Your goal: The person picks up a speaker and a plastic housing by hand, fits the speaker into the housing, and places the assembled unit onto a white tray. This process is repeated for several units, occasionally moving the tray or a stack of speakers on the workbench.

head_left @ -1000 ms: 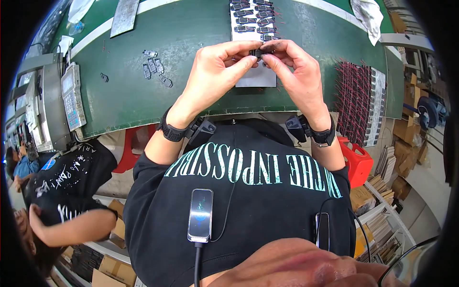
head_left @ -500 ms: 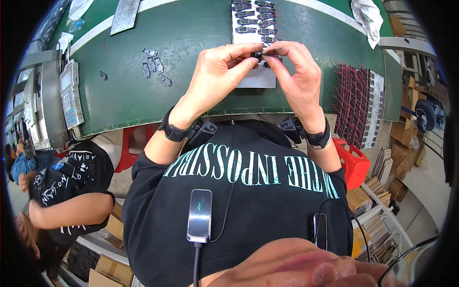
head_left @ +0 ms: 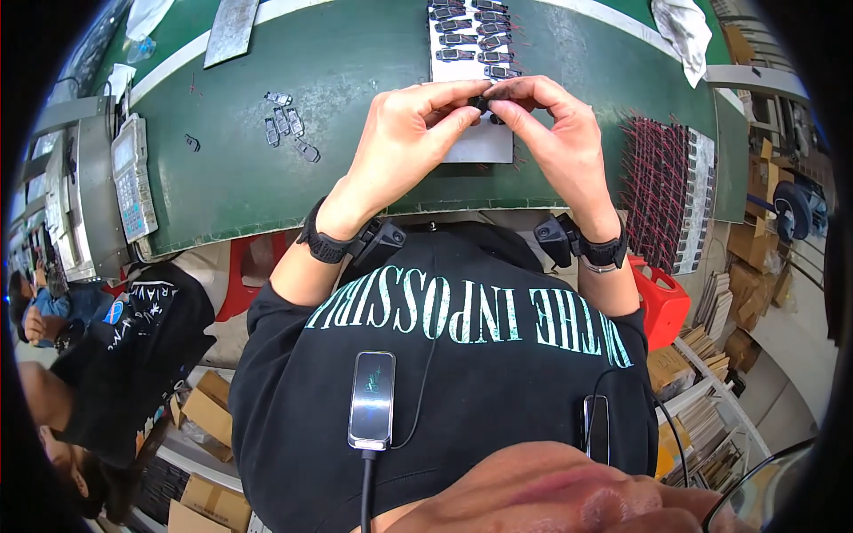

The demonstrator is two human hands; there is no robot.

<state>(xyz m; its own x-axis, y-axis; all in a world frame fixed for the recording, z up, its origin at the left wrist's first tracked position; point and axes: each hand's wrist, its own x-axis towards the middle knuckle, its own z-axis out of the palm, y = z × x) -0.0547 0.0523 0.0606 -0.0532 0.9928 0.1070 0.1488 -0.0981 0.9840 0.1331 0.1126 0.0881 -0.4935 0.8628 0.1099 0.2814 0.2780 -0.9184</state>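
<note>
- Mostly, your fingertips hide the small black part, so which way it points and how its long axis lies cannot be told.
- You have it between your two hands, over the near end of the white board on the green bench.
- Your left hand slants in from the left, thumb and forefinger pinched on the part.
- Your right hand leans in from the right, its thumb and darkened forefinger pinched there too.
- Both your wrists sit near the bench's near edge, the forearms spreading outward below it.
- Toward the far edge, rows of black parts line the board.
- Green surface shows between your left hand and the loose pieces, and between your right wrist and the red-wired parts near the bench's right end.
</note>
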